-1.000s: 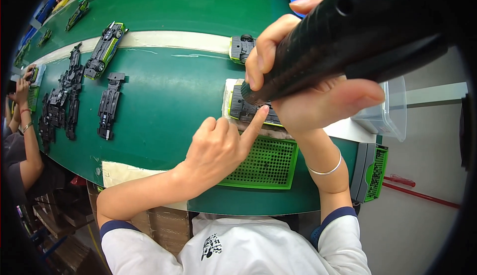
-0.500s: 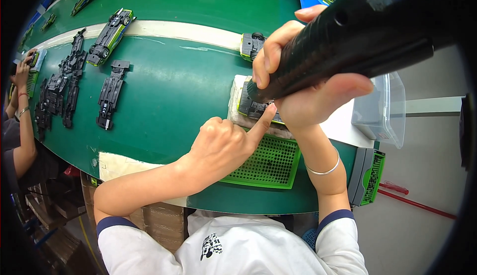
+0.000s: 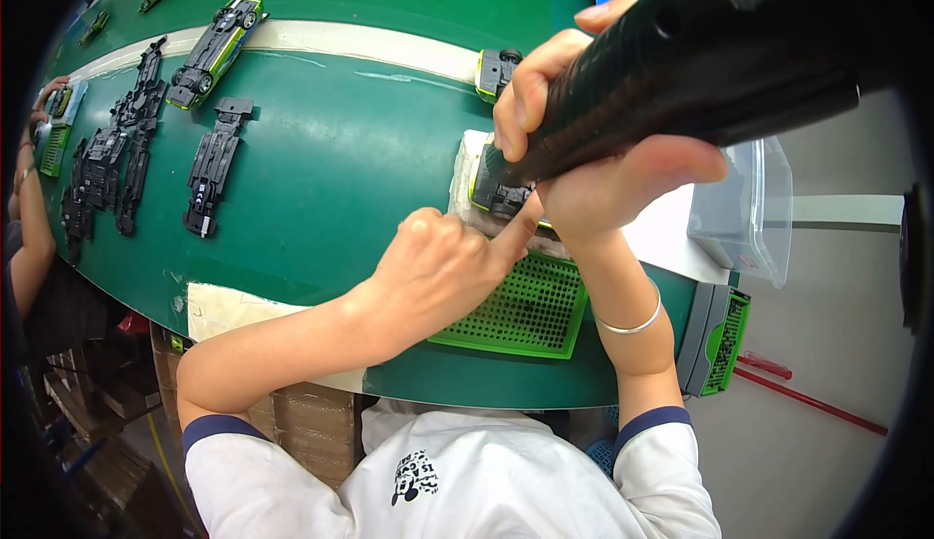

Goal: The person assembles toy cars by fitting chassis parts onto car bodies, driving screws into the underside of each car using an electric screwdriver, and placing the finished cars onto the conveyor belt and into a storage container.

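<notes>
A lime-green toy car [image 3: 491,198], black underside up, lies on a whitish pad [image 3: 462,177]. Over it, the right hand [image 3: 582,203] wraps a thick black tool [image 3: 671,72]; the left hand [image 3: 428,267] points at the car, other fingers curled. Little has shifted; work seemingly stays there.

The handheld tool [image 3: 671,77] at right is black. The toy car [image 3: 493,197] shows black with a yellow-green edge; the nearer tray [image 3: 506,348] is bright green, patterned with dark dots in rows. A whitish stripe [image 3: 360,46] crosses the green tabletop [image 3: 321,169]. The near shirt [image 3: 477,481] is white with navy cuffs [image 3: 226,426].
</notes>
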A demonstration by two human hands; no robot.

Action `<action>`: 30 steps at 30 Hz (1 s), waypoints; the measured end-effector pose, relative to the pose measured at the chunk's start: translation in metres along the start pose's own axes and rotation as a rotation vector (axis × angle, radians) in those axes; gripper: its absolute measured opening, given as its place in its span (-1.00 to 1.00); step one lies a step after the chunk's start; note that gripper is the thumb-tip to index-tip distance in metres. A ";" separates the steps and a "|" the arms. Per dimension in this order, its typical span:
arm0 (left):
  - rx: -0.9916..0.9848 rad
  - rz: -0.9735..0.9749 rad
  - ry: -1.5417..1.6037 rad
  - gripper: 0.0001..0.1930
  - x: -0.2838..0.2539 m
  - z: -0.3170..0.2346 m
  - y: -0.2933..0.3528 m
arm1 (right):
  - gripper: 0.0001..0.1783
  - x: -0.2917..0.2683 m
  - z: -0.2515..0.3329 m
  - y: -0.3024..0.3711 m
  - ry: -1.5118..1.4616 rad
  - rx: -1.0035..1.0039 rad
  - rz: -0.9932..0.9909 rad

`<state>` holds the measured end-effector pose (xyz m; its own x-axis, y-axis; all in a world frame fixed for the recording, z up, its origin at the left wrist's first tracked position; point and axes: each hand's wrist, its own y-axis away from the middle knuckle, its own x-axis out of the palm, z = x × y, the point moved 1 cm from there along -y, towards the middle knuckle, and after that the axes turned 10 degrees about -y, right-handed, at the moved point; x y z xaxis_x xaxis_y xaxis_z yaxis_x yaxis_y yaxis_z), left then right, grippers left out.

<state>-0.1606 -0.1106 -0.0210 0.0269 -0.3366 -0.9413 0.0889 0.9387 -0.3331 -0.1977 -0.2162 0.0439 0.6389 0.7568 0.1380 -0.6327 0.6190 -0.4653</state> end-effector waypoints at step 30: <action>0.221 -0.439 0.425 -0.77 0.003 0.043 0.001 | -0.10 -0.052 0.026 0.080 -0.323 0.019 0.393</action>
<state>-0.1175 -0.1136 -0.0216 -0.4507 -0.5838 -0.6753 0.2060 0.6681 -0.7150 -0.2929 -0.2004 0.0218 0.1853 0.9577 0.2201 -0.8077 0.2761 -0.5210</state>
